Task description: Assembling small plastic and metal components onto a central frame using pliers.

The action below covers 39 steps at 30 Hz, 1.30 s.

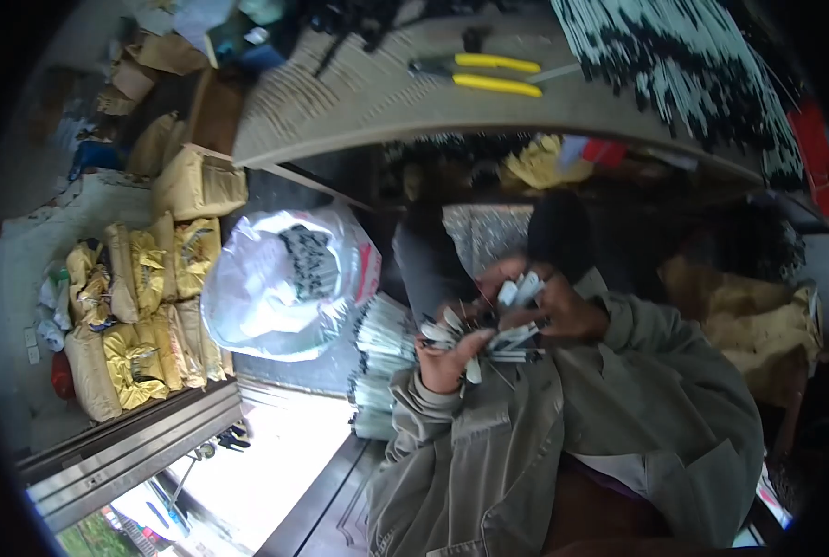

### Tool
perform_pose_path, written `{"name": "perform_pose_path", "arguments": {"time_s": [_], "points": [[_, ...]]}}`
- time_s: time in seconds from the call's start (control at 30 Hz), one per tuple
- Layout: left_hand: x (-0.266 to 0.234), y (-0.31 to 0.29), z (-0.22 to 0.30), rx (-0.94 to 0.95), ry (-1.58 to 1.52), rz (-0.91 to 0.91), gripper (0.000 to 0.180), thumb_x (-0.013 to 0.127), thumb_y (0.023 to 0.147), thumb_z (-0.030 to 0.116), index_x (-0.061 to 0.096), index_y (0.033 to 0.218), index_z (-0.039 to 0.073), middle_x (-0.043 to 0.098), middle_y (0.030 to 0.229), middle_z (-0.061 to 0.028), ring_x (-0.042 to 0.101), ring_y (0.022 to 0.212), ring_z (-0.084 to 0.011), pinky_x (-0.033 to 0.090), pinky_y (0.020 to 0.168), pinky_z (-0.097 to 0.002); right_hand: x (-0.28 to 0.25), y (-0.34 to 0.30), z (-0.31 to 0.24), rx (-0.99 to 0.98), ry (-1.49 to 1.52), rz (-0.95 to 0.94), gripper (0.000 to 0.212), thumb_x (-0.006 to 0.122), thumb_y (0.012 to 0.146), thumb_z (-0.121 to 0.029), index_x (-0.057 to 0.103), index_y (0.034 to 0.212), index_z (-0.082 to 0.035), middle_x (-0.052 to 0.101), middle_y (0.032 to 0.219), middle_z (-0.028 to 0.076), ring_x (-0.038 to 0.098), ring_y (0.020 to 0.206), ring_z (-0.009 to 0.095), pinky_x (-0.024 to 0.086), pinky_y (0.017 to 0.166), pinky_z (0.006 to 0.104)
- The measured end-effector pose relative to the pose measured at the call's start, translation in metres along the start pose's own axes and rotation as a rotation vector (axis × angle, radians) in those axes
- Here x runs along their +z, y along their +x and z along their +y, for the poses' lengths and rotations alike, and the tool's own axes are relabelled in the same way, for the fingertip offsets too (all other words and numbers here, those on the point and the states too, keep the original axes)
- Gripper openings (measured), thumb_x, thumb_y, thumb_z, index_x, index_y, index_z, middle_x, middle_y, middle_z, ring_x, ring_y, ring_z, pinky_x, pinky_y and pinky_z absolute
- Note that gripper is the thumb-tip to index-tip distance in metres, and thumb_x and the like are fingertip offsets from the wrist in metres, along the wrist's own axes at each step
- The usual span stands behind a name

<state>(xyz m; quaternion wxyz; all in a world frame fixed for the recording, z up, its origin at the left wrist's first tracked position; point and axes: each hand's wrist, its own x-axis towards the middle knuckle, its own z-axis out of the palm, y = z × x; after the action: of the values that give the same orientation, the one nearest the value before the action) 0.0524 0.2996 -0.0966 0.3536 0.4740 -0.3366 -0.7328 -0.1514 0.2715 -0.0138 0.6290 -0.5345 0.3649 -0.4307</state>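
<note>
Both my hands are close together over my lap, in grey-green jacket sleeves. My left hand [447,360] grips a bunch of thin white sticks with dark ends [512,336] that fan out to the right. My right hand [563,311] pinches a few of the same white pieces [523,290] at the top of the bunch. A larger stack of these white sticks [377,357] lies just left of my left hand.
A clear plastic bag [280,283] with more sticks sits at left. Yellow-handled pliers [488,74] lie on the grey table [359,107], with a big spread of white sticks [683,65] at its right end. Yellow sacks [145,306] are piled on the floor.
</note>
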Motion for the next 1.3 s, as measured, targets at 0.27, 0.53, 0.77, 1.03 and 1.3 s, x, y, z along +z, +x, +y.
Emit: {"name": "perform_pose_path", "arguments": {"time_s": [0.27,0.53,0.77,1.03,1.3], "points": [[0.024,-0.009,0.029,0.431,0.333,0.092,0.038,0.077,0.064,0.020,0.060,0.087,-0.005,0.061,0.083,-0.0127,0.059,0.071,-0.0191,0.046,0.065,-0.0282,-0.009,0.005,0.001,0.282,0.135,-0.108,0.032,0.071,0.074,-0.019,0.056,0.096,-0.001,0.056,0.085,0.002,0.051,0.078,0.007,0.040,0.068,0.0229],[0.020,-0.026,0.013,0.303,0.291,0.159,0.043,0.073,0.064,0.000,0.051,0.101,-0.005,0.057,0.094,-0.0124,0.055,0.079,-0.0167,0.044,0.076,-0.0290,-0.010,0.003,-0.002,0.296,0.220,-0.148,0.026,0.070,0.075,-0.021,0.060,0.090,-0.001,0.056,0.082,0.000,0.050,0.075,0.005,0.039,0.066,0.0232],[0.034,-0.018,0.023,0.457,0.058,0.182,0.032,0.076,0.068,0.009,0.048,0.084,0.001,0.053,0.075,-0.0047,0.047,0.065,-0.0116,0.040,0.062,-0.0252,-0.012,0.012,-0.005,0.271,0.150,-0.231,0.036,0.072,0.073,-0.021,0.062,0.101,0.000,0.060,0.092,0.006,0.054,0.085,0.011,0.041,0.075,0.0242],[0.043,-0.012,0.029,0.542,0.063,0.216,0.034,0.074,0.069,0.007,0.045,0.086,0.002,0.055,0.078,-0.0098,0.050,0.068,-0.0141,0.041,0.062,-0.0268,-0.003,0.016,0.002,0.240,0.199,-0.151,0.035,0.071,0.074,-0.023,0.060,0.098,0.000,0.057,0.085,0.003,0.051,0.082,0.009,0.041,0.073,0.0243],[0.020,-0.007,0.035,0.544,0.182,-0.017,0.027,0.072,0.072,0.009,0.051,0.086,-0.001,0.057,0.083,-0.0133,0.055,0.076,-0.0193,0.043,0.068,-0.0312,-0.003,0.017,-0.005,0.361,0.224,-0.121,0.025,0.068,0.074,-0.017,0.059,0.090,0.000,0.057,0.081,0.002,0.053,0.078,0.009,0.042,0.070,0.0228]]}}
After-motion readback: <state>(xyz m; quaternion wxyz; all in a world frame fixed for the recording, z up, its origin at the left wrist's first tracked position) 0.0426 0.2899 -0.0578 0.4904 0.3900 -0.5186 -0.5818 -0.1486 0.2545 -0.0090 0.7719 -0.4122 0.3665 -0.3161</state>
